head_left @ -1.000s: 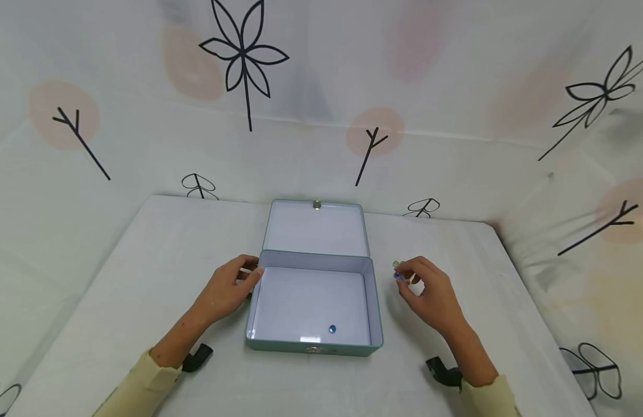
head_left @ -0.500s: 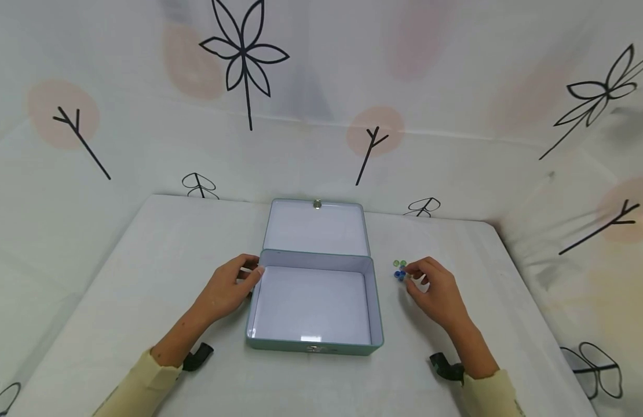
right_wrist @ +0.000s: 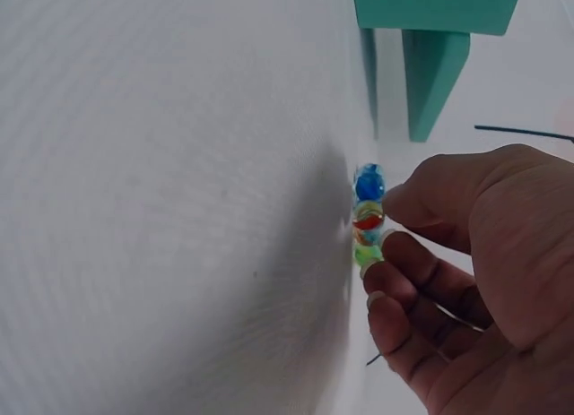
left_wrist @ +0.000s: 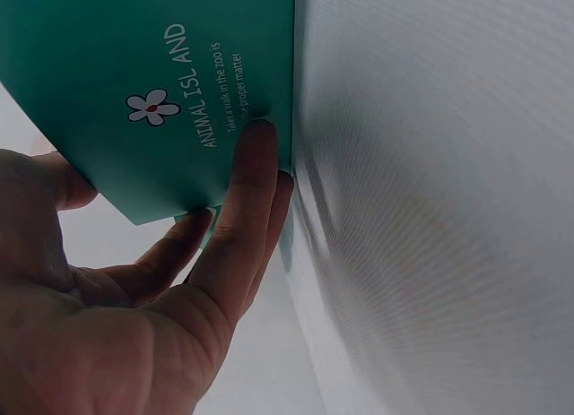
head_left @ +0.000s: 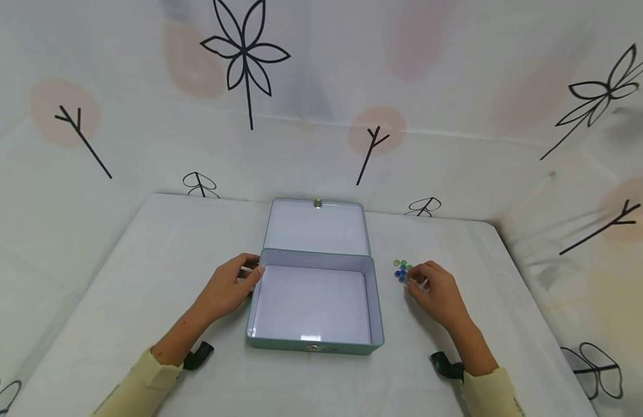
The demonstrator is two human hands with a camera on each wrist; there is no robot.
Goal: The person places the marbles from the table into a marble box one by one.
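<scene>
A green tin box [head_left: 311, 349] stands with its lid [head_left: 315, 226] folded back and its pale inside facing up. At its left wall is my left hand [head_left: 232, 289], thumb over the rim and fingers on the outside, where the left wrist view shows white lettering and a flower. My right hand [head_left: 435, 294] bends over a cluster of glass marbles [head_left: 399, 274], blue and green ones, right of the box. In the right wrist view its thumb and fingertips are right at a clear marble [right_wrist: 368, 215] with a red swirl; I cannot tell whether they pinch it.
The box and marbles rest on a white-covered table [head_left: 196, 231]. Behind and at the sides hangs a pale backdrop [head_left: 311, 75] printed with black plants. Both lower arms wear black wrist cameras [head_left: 446, 366] below yellow sleeves.
My right hand has shifted slightly right and nearer, uncovering more marbles. A blue marble seen in the box a second ago no longer shows. My left hand stays at the box.
</scene>
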